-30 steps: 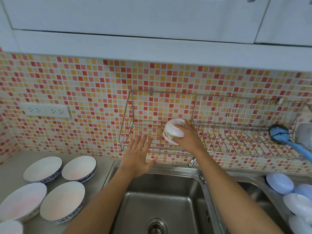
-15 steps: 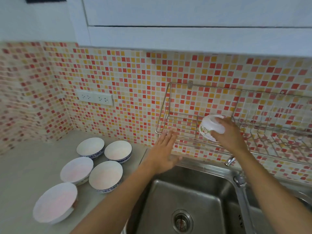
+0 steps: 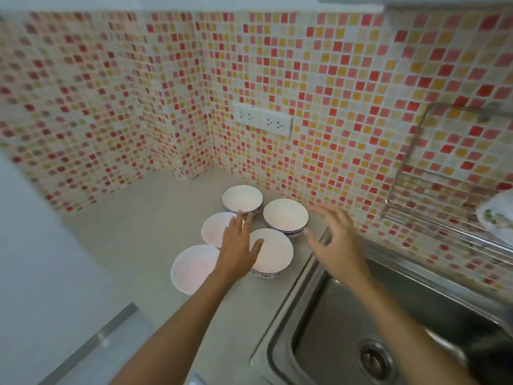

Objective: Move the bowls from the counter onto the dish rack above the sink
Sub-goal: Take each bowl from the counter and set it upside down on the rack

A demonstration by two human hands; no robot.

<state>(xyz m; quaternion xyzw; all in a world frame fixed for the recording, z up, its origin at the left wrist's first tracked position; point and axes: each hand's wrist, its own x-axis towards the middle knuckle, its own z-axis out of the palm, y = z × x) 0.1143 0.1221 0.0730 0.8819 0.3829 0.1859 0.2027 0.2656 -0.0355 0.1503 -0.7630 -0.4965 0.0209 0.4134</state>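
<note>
Mosaic wall tiles (image 3: 347, 87) in red, orange and cream across two walls meeting at a corner, white double socket (image 3: 262, 120) on the back wall, pale grey worktop (image 3: 133, 232), stainless steel sink (image 3: 416, 315) with round drain (image 3: 374, 359) at lower right

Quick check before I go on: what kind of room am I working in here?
Most likely a home kitchen: a stainless steel sink set into a counter, a mosaic-tiled backsplash, and a wall-mounted wire dish rack at the right.

No text, label, brand, number or sign can be read anywhere here; the frame is blurred and shows no lettering at all.
</note>
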